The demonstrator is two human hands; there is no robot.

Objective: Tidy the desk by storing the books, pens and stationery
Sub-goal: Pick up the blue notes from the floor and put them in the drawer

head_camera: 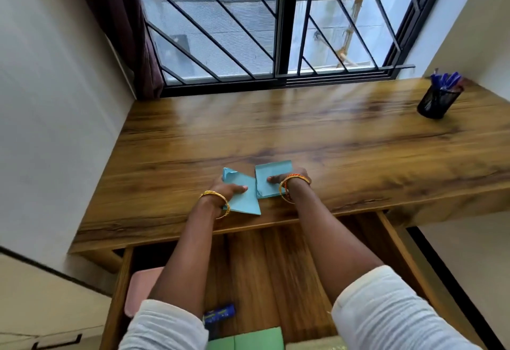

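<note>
Two light blue paper sheets lie near the front edge of the wooden desk. My left hand grips the left blue sheet, thumb on top, fingers under its curled far corner. My right hand holds the right blue sheet, thumb pressed on its top. Below the desk edge an open drawer holds a pink book, a blue stationery box and a green book, partly hidden by my arms.
A black mesh pen holder with several blue pens stands at the desk's far right corner. A barred window runs along the back, a dark curtain hangs at the left, and walls close both sides.
</note>
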